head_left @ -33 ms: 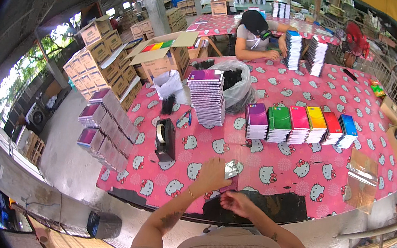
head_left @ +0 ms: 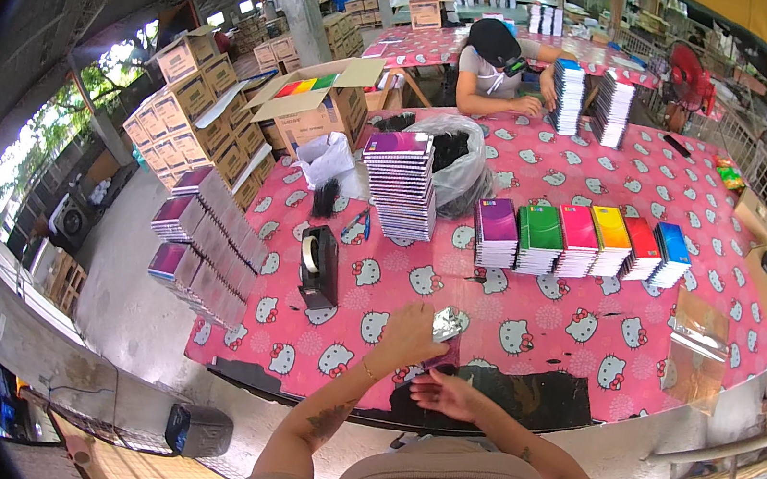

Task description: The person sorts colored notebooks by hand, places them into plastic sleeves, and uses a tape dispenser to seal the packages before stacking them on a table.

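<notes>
Close to the table's near edge, my left hand point(head_left: 411, 336) grips a purple, flat thing in shiny clear plastic point(head_left: 448, 323); my hand hides much of it, and glare blurs its exact kind. Just below, my right hand point(head_left: 447, 396) is by its lower edge, palm turned inward and fingers apart, with nothing seen in it. A black tape dispenser point(head_left: 319, 270) stands left of my hands. Beyond it rises a tall stack of purple spiral notebooks point(head_left: 400, 188). Shorter notebook stacks in purple, green point(head_left: 540, 231), pink, yellow, red and blue point(head_left: 671, 246) line up to the right.
The pink patterned table cover point(head_left: 525, 341) is torn over a black patch point(head_left: 517, 401). More notebook stacks point(head_left: 208, 250) stand at the left edge. A plastic bag of black pieces point(head_left: 465, 168) and scissors point(head_left: 358, 227) lie farther back. A co-worker point(head_left: 493, 70) sits across; clear plastic sheets point(head_left: 698, 349) lie right.
My right hand has shifted slightly left, and its curled fingers have spread out. The shiny plastic under my left hand has creased differently; the left hand has barely moved.
</notes>
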{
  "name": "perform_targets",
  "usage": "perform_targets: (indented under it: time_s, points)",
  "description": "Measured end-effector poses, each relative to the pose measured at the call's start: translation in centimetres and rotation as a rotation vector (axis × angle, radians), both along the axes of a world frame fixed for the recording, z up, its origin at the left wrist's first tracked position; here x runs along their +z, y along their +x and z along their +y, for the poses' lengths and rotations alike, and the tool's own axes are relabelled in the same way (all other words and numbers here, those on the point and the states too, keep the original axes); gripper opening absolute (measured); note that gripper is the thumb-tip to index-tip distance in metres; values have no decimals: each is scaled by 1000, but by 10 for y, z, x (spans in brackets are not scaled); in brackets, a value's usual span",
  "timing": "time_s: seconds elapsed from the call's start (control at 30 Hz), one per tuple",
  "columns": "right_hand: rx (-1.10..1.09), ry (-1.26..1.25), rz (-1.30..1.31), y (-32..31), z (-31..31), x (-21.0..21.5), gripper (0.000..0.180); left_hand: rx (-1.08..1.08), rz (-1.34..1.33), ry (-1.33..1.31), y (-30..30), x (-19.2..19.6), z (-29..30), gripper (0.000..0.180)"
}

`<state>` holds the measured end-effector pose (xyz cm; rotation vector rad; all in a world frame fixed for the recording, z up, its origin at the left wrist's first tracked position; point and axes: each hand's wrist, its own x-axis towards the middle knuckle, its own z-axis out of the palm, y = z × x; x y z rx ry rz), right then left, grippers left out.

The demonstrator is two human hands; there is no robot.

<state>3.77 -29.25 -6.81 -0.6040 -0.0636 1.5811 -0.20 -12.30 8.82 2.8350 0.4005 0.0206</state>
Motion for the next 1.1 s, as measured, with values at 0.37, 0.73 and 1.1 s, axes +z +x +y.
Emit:
perform_targets:
  time_s: [0.37, 0.73, 1.1]
  points:
    - [-98, 44, -1431, 71, 4, 88, 68, 247, -789, -1145, -68, -88, 3, 71]
    - [-458, -23, -1650, 69, 2, 151, 33, 540, -973, -22, -70, -42, 138, 22]
    - [-9, -157, -2424, 9, 20, 179, 28, 734, -916, -1013, -112, -113, 233, 13]
